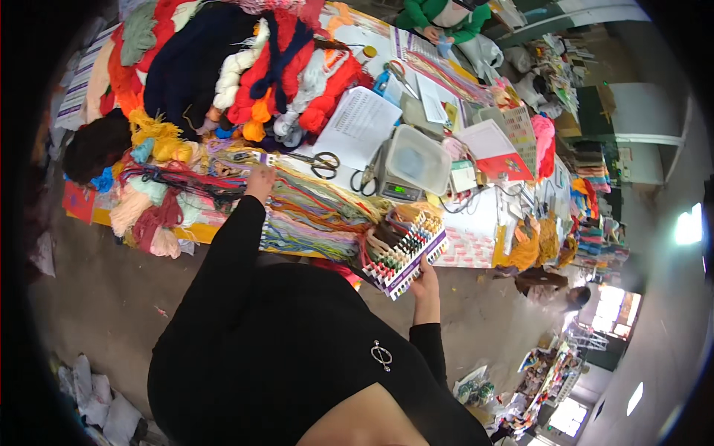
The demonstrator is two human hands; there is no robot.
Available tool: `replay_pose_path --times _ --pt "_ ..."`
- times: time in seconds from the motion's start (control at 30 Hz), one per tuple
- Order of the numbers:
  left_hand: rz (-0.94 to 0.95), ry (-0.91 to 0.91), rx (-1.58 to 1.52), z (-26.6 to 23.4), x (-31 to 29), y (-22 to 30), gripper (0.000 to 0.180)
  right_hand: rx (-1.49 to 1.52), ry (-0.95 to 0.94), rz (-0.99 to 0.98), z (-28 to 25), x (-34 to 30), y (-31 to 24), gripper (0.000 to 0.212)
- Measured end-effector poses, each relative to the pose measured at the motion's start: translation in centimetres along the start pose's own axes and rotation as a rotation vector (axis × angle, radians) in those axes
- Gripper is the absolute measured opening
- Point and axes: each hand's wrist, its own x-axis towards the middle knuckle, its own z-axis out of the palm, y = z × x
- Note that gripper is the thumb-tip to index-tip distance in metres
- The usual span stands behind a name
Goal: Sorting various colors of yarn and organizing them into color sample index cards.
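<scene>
My right hand (426, 281) grips the lower right edge of a white and purple thread card (405, 260), tilted at the table's near edge. Rows of small coloured thread loops fill the card. Long embroidery threads (316, 221) run left from it across the table in many colours. My left hand (260, 182) is on the threads' far side, its fingers closed on some strands; exactly which ones is too small to tell. Left of that hand, a bundle of dark and red threads (190, 178) continues across the table.
Black-handled scissors (325, 165) and a second pair (364, 181) lie beyond the threads, near a scale carrying a clear plastic tub (419, 158). Printed sheets (357, 123) lie behind. Large yarn skeins (197, 70) pile up at far left. A person in green (476, 22) works across the table.
</scene>
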Motion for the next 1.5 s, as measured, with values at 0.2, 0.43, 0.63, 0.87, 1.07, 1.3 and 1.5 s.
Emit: replay_pose_path --times 0.2,0.43,0.63,0.87,1.07,1.3,1.5 --pt "0.117 -0.387 0.536 8.8 -5.3 0.7 0.018 0.033 0.065 -0.077 -3.5 -1.3 -0.8 0.032" --pt "1.015 -0.81 1.719 12.1 -20.9 -5.9 0.019 0.03 0.079 -0.013 -4.7 0.1 -0.9 0.033" --pt "1.037 -0.524 1.869 2.4 -15.3 -4.9 0.027 0.045 0.02 -0.003 -3.3 0.5 -1.1 0.033" --pt "0.654 0.073 1.664 -8.0 -6.2 3.5 0.036 0.03 -0.085 0.012 -0.1 -0.1 -1.2 0.038" --pt "0.713 -0.078 1.773 -5.7 -6.2 2.0 0.039 0.009 -0.1 -0.011 1.5 -0.2 -0.7 0.035" --pt "0.476 -0.215 1.773 -4.4 -6.3 2.3 0.03 -0.041 -0.05 -0.022 2.2 -0.7 -0.6 0.034" --pt "0.719 -0.463 1.321 1.4 -12.9 4.5 0.031 0.083 -0.329 -0.001 5.4 -3.2 0.1 0.043"
